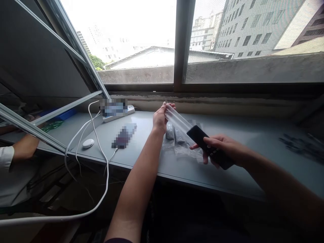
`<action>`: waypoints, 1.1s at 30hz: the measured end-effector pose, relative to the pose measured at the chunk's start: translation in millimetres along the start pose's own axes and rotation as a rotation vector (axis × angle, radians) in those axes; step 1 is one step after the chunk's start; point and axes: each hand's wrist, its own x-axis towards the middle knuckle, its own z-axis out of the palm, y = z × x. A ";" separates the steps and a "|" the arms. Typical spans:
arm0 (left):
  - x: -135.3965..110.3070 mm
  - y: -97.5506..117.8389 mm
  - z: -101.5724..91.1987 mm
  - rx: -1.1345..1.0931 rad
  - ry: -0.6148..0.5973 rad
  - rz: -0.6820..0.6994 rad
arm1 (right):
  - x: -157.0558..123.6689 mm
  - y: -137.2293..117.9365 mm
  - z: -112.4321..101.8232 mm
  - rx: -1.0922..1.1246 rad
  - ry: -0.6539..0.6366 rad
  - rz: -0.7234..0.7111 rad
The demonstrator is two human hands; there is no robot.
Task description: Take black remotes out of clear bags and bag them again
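Left hand (160, 118) was closed around one end of a clear tubular plastic sleeve (178, 121), fingers wrapped, not spread. Right hand (225, 148) was wrapped around a slim black rectangular remote control (202, 140), its tip just at the sleeve's far end; insertion could not be confirmed. Two small grey packets in clear plastic wrap (174, 136) were lying beneath the hands on a pale grey ledge (141, 152). Left of the left hand: a white cable (107, 175), a round white puck (88, 143), a blurred phone (124, 136), a white power strip (130, 108). Further left, a co-worker's forearm (25, 146) was seen, with a white sleeve (6, 157).
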 end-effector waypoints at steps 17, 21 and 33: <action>-12.2 -5.1 11.9 0.141 -0.004 -0.094 | 1.0 -0.8 0.7 0.027 0.104 -0.037; -10.2 -10.1 10.1 0.175 -0.027 -0.150 | 1.3 -1.7 1.7 0.062 0.147 -0.068; -15.8 -3.4 14.5 0.078 0.008 -0.031 | 6.9 -2.3 0.6 0.224 0.344 -0.162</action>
